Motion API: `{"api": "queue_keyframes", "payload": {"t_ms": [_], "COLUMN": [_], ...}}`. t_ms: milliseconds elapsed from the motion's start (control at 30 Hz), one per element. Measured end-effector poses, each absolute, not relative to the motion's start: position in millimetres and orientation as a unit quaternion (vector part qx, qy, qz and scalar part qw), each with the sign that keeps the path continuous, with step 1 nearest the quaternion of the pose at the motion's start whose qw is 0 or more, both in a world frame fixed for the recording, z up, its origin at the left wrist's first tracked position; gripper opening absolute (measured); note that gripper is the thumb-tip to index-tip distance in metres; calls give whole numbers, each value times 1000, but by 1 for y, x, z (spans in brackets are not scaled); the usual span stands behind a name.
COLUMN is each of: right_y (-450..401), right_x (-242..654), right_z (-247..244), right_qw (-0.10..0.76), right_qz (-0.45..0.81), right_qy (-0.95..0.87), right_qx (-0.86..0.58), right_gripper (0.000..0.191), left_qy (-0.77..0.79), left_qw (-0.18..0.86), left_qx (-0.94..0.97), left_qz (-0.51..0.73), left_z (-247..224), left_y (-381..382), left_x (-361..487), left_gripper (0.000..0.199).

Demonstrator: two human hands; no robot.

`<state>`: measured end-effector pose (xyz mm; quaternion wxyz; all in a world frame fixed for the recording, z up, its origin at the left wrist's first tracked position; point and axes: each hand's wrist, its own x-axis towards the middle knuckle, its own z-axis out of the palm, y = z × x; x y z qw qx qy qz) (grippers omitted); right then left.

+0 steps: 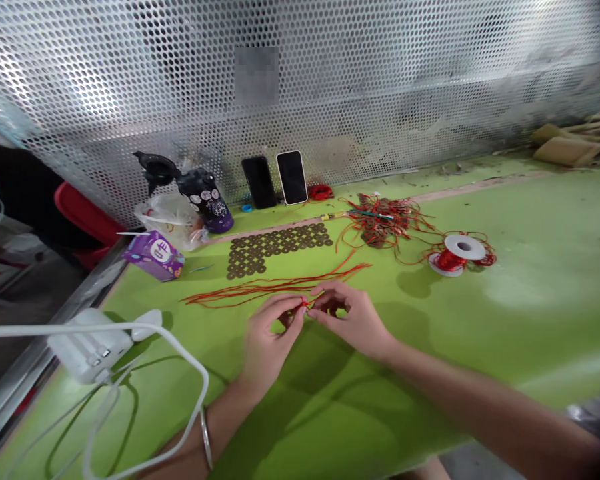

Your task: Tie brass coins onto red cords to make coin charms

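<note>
Between my two hands is a small piece of red cord [305, 304], looped or knotted at the fingertips. My left hand [273, 333] pinches it with thumb and forefinger. From the right, my right hand [353, 317] closes thumb and fingers on the cord's end. Just beyond my hands lies a bundle of cut red cords [260, 289], stretched out sideways on the green table [480, 360]. Behind the bundle, round coin-like discs with holes [280, 243] are laid flat in rows.
A spool of red cord [463, 252] and a tangled pile of corded discs [385, 220] lie at right. Two phones [275, 180] lean on the mesh wall. A dark bottle [207, 200], purple carton [155, 255] and white power strip [90, 347] with cables stand left.
</note>
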<state>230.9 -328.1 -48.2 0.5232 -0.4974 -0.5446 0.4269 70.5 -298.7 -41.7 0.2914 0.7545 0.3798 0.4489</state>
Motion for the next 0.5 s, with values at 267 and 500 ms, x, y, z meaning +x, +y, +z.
{"api": "queue_keyframes", "payload": {"t_ms": [267,500], "right_y": [-328,-326], "right_x": [232,234], "right_z": [-49,-49], "right_qw": [525,532], "right_qz": [426,399], "right_qy": [-548,-573], "right_qx": [-492,-479], "right_gripper": [21,12], "left_qy": [331,309], "left_qw": [235,177], "left_qx": [796,833], "left_qz": [448,423], "left_z": [-41,-45], "left_y": [-297,-296], "left_x": [69,66], "left_gripper": [14,16]}}
